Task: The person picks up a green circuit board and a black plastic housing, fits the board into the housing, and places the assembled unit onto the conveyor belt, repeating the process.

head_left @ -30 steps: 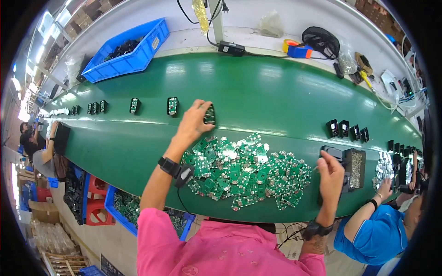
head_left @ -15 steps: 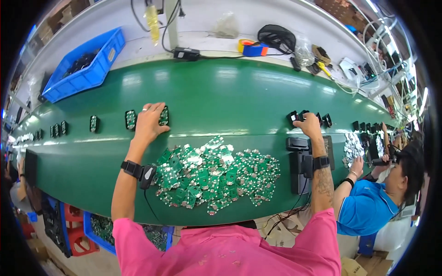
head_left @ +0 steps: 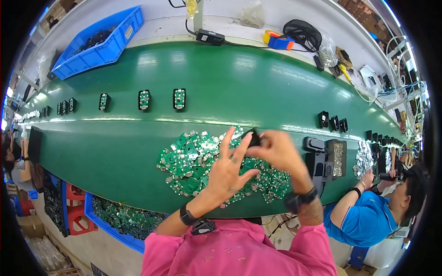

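Note:
Over the pile of small green circuit boards (head_left: 191, 154) my two hands come together. My right hand (head_left: 281, 151) pinches a small black plastic case (head_left: 253, 137), partly hidden by the fingers. My left hand (head_left: 228, 172) is open, its fingers spread and one fingertip beside or against that case; I cannot tell if they touch. Farther left on the bench stand black cases with a green board inside, the closest one (head_left: 179, 98) upright and apart from its neighbour (head_left: 144, 100). To the right of the pile sit three black cases (head_left: 334, 122).
A green bench (head_left: 216, 83) carries everything. Beyond the right hand are a black device (head_left: 315, 161) and a box of small parts (head_left: 338, 158). A blue crate (head_left: 101, 53) stands back left; another blue bin (head_left: 96, 221) of boards is below. A co-worker (head_left: 363, 211) sits at right.
My left hand has left a board-filled case at the far left and come over the pile. My right hand has brought a black case from the group at right to the pile.

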`<state>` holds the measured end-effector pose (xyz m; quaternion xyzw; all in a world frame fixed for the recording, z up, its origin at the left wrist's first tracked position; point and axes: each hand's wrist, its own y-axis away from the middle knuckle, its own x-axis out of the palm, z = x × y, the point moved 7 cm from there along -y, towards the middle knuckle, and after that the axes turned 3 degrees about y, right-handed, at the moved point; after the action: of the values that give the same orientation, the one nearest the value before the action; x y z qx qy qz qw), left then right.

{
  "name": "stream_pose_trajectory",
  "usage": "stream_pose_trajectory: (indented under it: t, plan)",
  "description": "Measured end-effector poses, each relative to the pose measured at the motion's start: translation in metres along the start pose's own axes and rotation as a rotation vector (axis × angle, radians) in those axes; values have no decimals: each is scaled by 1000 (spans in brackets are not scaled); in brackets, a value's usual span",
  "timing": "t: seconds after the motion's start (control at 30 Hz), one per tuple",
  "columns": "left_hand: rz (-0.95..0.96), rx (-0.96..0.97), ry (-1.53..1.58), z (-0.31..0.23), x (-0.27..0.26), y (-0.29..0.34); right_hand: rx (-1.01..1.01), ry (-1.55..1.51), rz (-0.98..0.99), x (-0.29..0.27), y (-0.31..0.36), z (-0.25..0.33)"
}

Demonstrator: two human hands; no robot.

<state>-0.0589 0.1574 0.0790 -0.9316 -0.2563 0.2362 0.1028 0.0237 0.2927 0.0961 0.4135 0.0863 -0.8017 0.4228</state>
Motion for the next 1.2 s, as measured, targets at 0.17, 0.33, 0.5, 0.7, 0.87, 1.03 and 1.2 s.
stream_pose_trajectory:
  t: [0.17,0.33,0.5,0.7,0.87,1.03,1.2]
  plan:
    - [19,7,154,18,0,17,-78,41,-22,44,32,9]
    - [152,-238,353,31,1,37,-140,313,-125,53,49,23]
    - [91,-169,315,43,-11,48,-265,14,-164,56,52,41]
    - [90,-341,495,51,-26,57,-348,70,-378,42,9,19]
    - [102,-292,429,48,-37,61,-237,291,-309,48,-54,-27]
    - [-9,-258,464,53,-46,68,-315,242,-280,58,-61,-36]
    - [-7,-249,443,50,-39,71,-175,-2,-214,46,-71,-55]
